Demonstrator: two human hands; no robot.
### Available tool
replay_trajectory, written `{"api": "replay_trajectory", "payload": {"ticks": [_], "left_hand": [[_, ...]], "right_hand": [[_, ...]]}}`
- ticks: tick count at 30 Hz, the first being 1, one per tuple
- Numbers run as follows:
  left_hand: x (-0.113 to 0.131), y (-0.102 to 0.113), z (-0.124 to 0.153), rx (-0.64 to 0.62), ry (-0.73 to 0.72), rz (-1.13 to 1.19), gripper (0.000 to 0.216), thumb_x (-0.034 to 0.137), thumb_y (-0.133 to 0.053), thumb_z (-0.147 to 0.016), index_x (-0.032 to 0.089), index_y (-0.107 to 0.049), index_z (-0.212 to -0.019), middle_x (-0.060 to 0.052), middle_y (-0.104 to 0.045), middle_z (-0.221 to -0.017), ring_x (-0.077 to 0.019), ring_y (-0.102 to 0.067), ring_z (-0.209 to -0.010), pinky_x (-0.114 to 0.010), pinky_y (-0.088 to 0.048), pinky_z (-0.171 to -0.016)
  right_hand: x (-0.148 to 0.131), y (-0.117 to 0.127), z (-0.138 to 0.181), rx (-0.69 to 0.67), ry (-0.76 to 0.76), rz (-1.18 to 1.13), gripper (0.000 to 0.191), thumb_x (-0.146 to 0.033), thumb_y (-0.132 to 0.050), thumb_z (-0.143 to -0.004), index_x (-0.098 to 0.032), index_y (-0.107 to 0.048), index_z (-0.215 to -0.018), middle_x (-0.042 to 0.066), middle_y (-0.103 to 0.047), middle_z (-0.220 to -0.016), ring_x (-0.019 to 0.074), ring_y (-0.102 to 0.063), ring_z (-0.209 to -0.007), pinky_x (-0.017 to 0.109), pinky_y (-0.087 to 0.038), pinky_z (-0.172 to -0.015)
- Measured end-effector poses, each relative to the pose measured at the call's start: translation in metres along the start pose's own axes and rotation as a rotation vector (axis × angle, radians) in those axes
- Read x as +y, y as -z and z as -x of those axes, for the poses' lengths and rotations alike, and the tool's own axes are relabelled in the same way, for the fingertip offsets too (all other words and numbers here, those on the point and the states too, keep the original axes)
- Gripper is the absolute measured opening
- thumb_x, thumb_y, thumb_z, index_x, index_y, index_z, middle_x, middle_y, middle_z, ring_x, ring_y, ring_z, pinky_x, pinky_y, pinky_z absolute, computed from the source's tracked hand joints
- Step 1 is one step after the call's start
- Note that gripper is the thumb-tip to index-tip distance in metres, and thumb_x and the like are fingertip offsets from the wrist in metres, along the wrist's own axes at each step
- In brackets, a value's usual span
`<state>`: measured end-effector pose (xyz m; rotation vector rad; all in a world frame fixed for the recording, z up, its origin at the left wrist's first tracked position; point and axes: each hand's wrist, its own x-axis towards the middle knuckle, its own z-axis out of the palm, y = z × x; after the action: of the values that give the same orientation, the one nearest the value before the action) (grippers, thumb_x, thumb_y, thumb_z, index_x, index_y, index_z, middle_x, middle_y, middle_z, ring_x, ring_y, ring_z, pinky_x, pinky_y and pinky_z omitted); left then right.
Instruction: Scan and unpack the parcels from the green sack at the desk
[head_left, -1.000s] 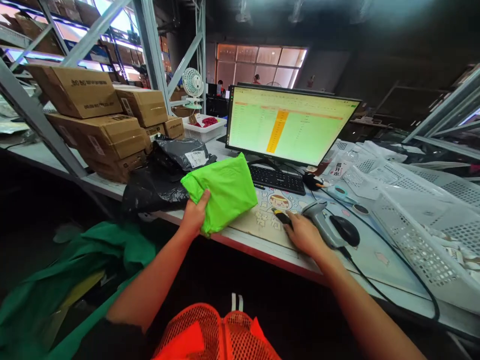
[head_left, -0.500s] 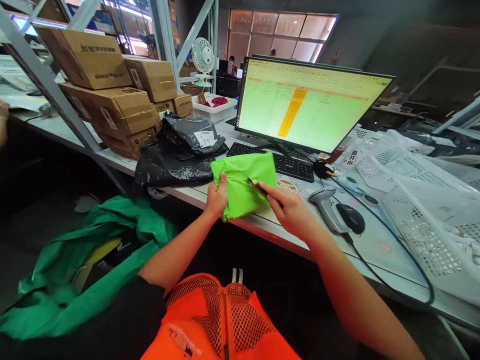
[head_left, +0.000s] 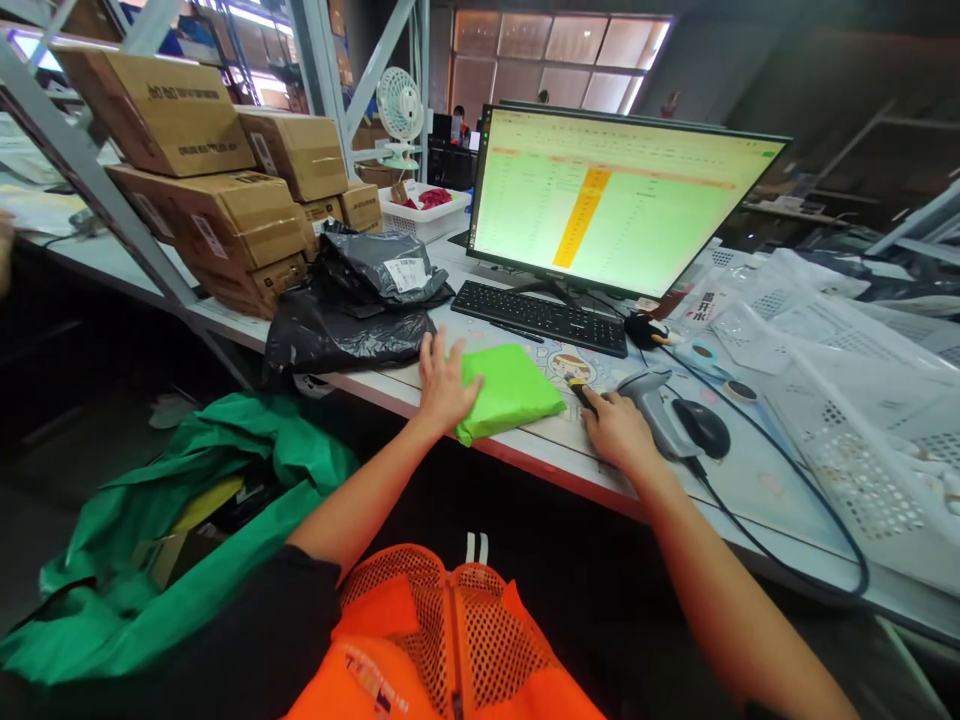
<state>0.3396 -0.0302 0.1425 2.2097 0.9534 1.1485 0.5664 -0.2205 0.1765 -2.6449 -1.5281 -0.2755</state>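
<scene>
A bright green parcel bag (head_left: 511,389) lies flat on the desk near its front edge. My left hand (head_left: 441,381) rests on the bag's left end with the fingers spread flat. My right hand (head_left: 616,428) lies on the desk to the right of the bag, its fingers closed on a small black and yellow tool (head_left: 581,391). A grey handheld barcode scanner (head_left: 652,404) lies just right of that hand, with a black mouse (head_left: 700,426) beside it.
A monitor (head_left: 619,199) and black keyboard (head_left: 541,317) stand behind the bag. Black poly bags (head_left: 352,310) and stacked cardboard boxes (head_left: 225,215) fill the left. White mesh baskets (head_left: 847,400) crowd the right. A large green sack (head_left: 172,530) sits on the floor at left.
The green bag, held up in both hands half a second ago, now lies flat on the desk. My right hand has moved back right to the desk with the small tool.
</scene>
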Motion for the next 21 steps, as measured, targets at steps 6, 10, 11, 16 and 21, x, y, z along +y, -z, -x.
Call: {"api": "replay_trajectory", "payload": {"ticks": [6,10,11,16,21], "left_hand": [[-0.002,-0.003,-0.011,-0.499,-0.487,-0.118,0.023,0.030,-0.055,-0.102,0.017,-0.072,-0.111,-0.012,-0.071,-0.121,-0.0299,-0.061,-0.120,-0.049,-0.046,-0.110],[-0.001,-0.009,-0.013,-0.411,-0.621,-0.137,0.022,0.024,-0.047,-0.101,0.015,-0.066,-0.096,-0.013,-0.070,-0.097,-0.0278,-0.061,-0.099,-0.043,-0.051,-0.093],[-0.002,-0.010,-0.012,-0.376,-0.643,-0.130,0.022,0.023,-0.045,-0.101,0.015,-0.065,-0.094,-0.012,-0.069,-0.095,-0.0269,-0.061,-0.095,-0.042,-0.051,-0.090],[-0.007,-0.002,0.009,-0.262,-0.734,-0.093,0.030,0.025,-0.043,-0.101,0.020,-0.058,-0.075,-0.005,-0.061,-0.069,-0.0212,-0.058,-0.069,-0.035,-0.046,-0.069],[0.020,0.030,0.074,-0.211,-0.645,-0.064,0.036,0.027,-0.048,-0.104,0.020,-0.057,-0.070,-0.003,-0.058,-0.063,-0.0175,-0.055,-0.062,-0.033,-0.041,-0.064]], "right_hand": [[-0.038,0.006,-0.053,0.180,0.265,-0.385,0.056,-0.031,-0.044,-0.100,-0.011,-0.056,-0.151,0.020,-0.062,-0.145,0.0339,-0.057,-0.134,0.052,-0.043,-0.117],[-0.092,-0.007,-0.088,-0.028,0.440,-0.497,0.058,-0.027,-0.042,-0.100,-0.017,-0.053,-0.156,0.013,-0.060,-0.151,0.0281,-0.057,-0.138,0.050,-0.042,-0.120],[-0.103,-0.012,-0.092,-0.066,0.466,-0.497,0.057,-0.027,-0.043,-0.100,-0.018,-0.054,-0.155,0.012,-0.061,-0.151,0.0271,-0.058,-0.138,0.049,-0.043,-0.120],[-0.123,-0.033,-0.088,-0.159,0.510,-0.439,0.055,-0.035,-0.054,-0.100,-0.020,-0.057,-0.153,0.013,-0.048,-0.162,0.0311,-0.039,-0.154,0.055,-0.028,-0.128],[-0.121,-0.027,-0.074,-0.168,0.472,-0.316,0.055,-0.042,-0.043,-0.107,-0.023,-0.049,-0.158,0.009,-0.043,-0.166,0.0297,-0.030,-0.158,0.056,-0.017,-0.130]]}}
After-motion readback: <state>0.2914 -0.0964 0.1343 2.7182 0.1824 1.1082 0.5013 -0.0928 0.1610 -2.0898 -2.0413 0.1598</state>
